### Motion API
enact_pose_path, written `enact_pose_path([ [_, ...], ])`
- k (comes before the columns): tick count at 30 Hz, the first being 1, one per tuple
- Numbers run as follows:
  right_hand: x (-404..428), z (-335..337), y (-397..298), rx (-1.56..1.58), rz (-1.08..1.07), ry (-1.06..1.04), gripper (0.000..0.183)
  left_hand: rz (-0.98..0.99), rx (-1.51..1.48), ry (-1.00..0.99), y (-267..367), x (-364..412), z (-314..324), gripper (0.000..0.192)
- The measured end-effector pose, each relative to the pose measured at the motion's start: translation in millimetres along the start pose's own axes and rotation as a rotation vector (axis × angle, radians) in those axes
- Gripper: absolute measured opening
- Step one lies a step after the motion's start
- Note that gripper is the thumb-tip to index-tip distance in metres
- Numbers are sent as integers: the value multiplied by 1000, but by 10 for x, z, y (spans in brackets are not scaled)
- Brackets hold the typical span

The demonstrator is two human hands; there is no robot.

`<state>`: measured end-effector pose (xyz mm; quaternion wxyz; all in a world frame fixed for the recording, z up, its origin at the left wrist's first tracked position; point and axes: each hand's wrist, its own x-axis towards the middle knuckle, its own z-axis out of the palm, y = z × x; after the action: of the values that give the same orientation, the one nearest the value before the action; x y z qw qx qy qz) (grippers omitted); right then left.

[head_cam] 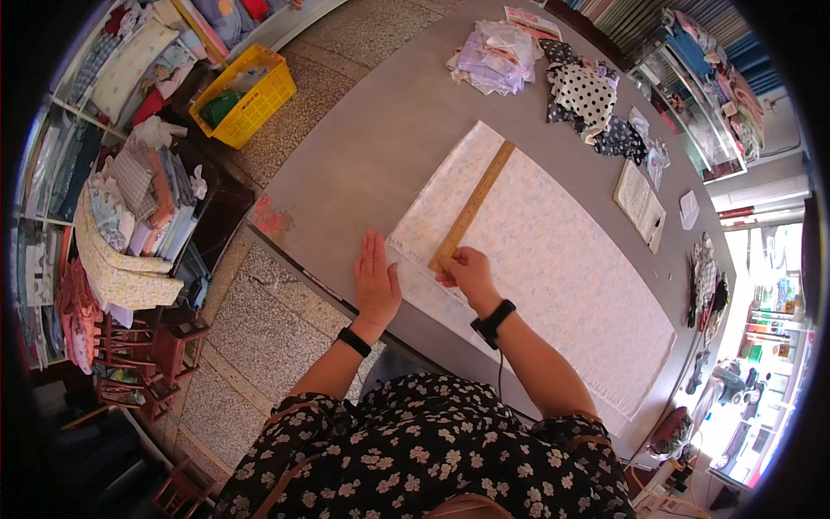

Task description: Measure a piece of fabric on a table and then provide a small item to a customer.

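A pale floral cloth (551, 272) lies flat on the grey table (337, 168), its frayed near edge facing me. Across its left part rests a wooden ruler (476, 201), slanting away from me. My right hand (468, 276) pinches the ruler's near end between thumb and fingers. Just left of the cloth's near corner, my left hand (377, 279) is laid on the tabletop, fingers extended and holding nothing. Both wrists wear black bands.
Folded lilac fabric (496, 58) and polka-dot cloth (583, 94) lie at the far side. A notebook with a pen (640, 204) is beyond the cloth. Left of the table are a yellow basket (259, 104), stacked fabrics (149, 201) and wooden stools (175, 347).
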<state>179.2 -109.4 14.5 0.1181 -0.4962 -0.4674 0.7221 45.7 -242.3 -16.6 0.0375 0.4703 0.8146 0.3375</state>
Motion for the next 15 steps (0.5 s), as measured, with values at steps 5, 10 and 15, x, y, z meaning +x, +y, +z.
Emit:
enact_pose_path([
  [5,-495,-432,226,-150,35,-55,14,95,72,-8,28,26,-64,52],
  [10,-1140,-880,583,-166,50,-22,13,322,120,-215,111,36,-99,47],
  [15,-1705,-1121,962,-95,135,154,12,283,119,-232,61,-1,-70,45],
])
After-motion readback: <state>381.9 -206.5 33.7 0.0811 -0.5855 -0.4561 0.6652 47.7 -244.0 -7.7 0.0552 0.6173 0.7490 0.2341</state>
